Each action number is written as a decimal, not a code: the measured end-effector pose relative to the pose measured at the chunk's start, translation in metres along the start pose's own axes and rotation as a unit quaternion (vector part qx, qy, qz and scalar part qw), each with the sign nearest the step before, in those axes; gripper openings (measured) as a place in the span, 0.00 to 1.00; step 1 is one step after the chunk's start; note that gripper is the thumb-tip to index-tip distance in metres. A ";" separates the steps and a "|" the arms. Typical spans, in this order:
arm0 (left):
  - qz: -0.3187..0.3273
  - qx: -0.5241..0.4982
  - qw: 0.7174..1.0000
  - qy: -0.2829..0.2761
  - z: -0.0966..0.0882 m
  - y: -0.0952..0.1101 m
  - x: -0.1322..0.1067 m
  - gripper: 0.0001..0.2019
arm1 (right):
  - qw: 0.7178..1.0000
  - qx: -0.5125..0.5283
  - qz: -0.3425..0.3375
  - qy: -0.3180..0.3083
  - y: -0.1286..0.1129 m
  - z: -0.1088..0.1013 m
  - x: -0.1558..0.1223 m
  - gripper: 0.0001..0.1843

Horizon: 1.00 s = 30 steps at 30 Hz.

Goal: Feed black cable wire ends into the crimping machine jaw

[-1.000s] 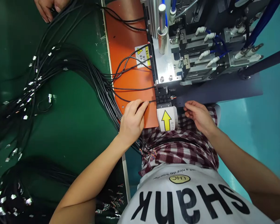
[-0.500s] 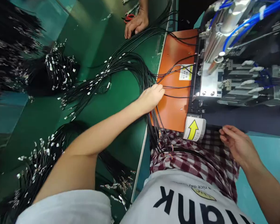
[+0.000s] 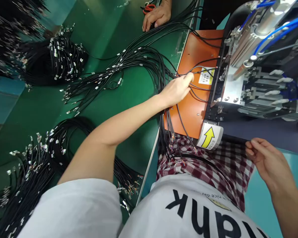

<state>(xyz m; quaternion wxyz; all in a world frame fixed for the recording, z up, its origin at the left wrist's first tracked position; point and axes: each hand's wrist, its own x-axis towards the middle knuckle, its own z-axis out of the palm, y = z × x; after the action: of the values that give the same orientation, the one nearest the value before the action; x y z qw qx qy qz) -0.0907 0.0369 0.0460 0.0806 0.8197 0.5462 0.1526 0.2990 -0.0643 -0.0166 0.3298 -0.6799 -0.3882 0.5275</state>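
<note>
My left hand (image 3: 178,90) is closed over the orange plate, its fingers round a black cable (image 3: 200,88) that runs toward the machine's edge. Other black cables (image 3: 161,67) pass beneath this hand in a loose bundle, their stripped coloured ends hanging over my lap. To the right, my right hand (image 3: 272,162) is held near the machine's lower edge with thumb and fingers pressed together. What it pinches, if anything, I cannot make out. The orange plate (image 3: 186,124) lies between the green table and the machine.
A machine (image 3: 234,87) with cylinders and blue hoses stands at the right. A yellow-arrow label (image 3: 209,137) juts out below it. Cable bundles (image 3: 67,59) with white tags lie on the green table (image 3: 129,99). Another person's hand (image 3: 157,16) rests at the top near red-handled pliers (image 3: 149,8).
My left hand has moved slightly up and farther over the orange plate, and the cables by it have shifted. My right hand stays pinched by the machine's lower edge. The view has shifted.
</note>
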 end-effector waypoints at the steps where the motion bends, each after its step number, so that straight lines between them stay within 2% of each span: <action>1: 0.024 -0.007 1.000 -0.011 -0.007 0.006 -0.014 0.11 | 1.000 0.016 0.015 -0.004 -0.002 -0.001 -0.003 0.10; 3: 0.121 -0.013 0.989 -0.087 -0.015 0.021 -0.044 0.08 | 0.996 0.065 0.051 -0.021 -0.008 0.000 -0.009 0.10; 5: 0.220 -0.025 0.962 -0.158 -0.014 0.038 -0.068 0.07 | 0.996 0.074 0.047 -0.028 -0.017 0.006 -0.015 0.09; 7: 0.271 -0.031 0.944 -0.185 -0.008 0.052 -0.080 0.09 | 0.996 0.074 0.028 -0.048 -0.027 0.016 -0.022 0.09; 9: 0.269 -0.040 0.943 -0.191 -0.006 0.064 -0.081 0.11 | 0.996 0.058 -0.005 -0.075 -0.036 0.027 -0.029 0.08; 12: 0.210 -0.079 0.961 -0.165 -0.012 0.081 -0.069 0.12 | 0.988 -0.002 -0.079 -0.133 -0.046 0.044 -0.040 0.08; 15: 0.176 -0.137 0.965 -0.136 -0.018 0.104 -0.063 0.13 | 0.964 -0.048 -0.159 -0.209 -0.051 0.058 -0.051 0.18; 16: 0.174 -0.150 0.964 -0.137 -0.017 0.110 -0.063 0.13 | 0.956 -0.053 -0.186 -0.220 -0.052 0.062 -0.054 0.21; 18: 0.179 -0.161 0.959 -0.149 -0.015 0.113 -0.066 0.13 | 0.942 -0.066 -0.249 -0.217 -0.052 0.070 -0.059 0.18; 20: 0.190 -0.145 0.959 -0.155 -0.016 0.098 -0.064 0.13 | 0.925 -0.081 -0.313 -0.198 -0.050 0.078 -0.063 0.09; 21: 0.186 -0.122 0.964 -0.147 -0.019 0.083 -0.060 0.12 | 0.916 -0.091 -0.338 -0.195 -0.048 0.081 -0.064 0.07; 22: 0.174 -0.088 0.972 -0.130 -0.024 0.063 -0.053 0.12 | 0.908 -0.099 -0.355 -0.197 -0.046 0.084 -0.064 0.07; 24: 0.092 0.007 0.993 -0.076 -0.037 0.015 -0.032 0.12 | 0.899 -0.115 -0.369 -0.205 -0.042 0.089 -0.064 0.09; 25: 0.055 0.051 0.995 -0.069 -0.044 -0.009 -0.020 0.14 | 0.895 -0.124 -0.371 -0.212 -0.040 0.091 -0.065 0.09; 26: 0.026 0.083 0.993 -0.082 -0.050 -0.031 -0.006 0.22 | 0.891 -0.132 -0.375 -0.219 -0.038 0.093 -0.065 0.10; 28: -0.002 0.122 0.982 -0.146 -0.057 -0.063 0.023 0.37 | 0.883 -0.139 -0.383 -0.232 -0.035 0.096 -0.067 0.10; 30: -0.020 0.145 0.965 -0.217 -0.057 -0.076 0.049 0.42 | 0.877 -0.139 -0.394 -0.237 -0.033 0.098 -0.068 0.10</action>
<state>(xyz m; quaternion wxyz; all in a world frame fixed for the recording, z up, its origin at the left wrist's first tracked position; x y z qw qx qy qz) -0.1587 0.1097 0.0849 0.0801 0.8249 0.5483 -0.1113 0.1881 -0.1038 0.0209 0.3099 -0.3643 -0.7599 0.4401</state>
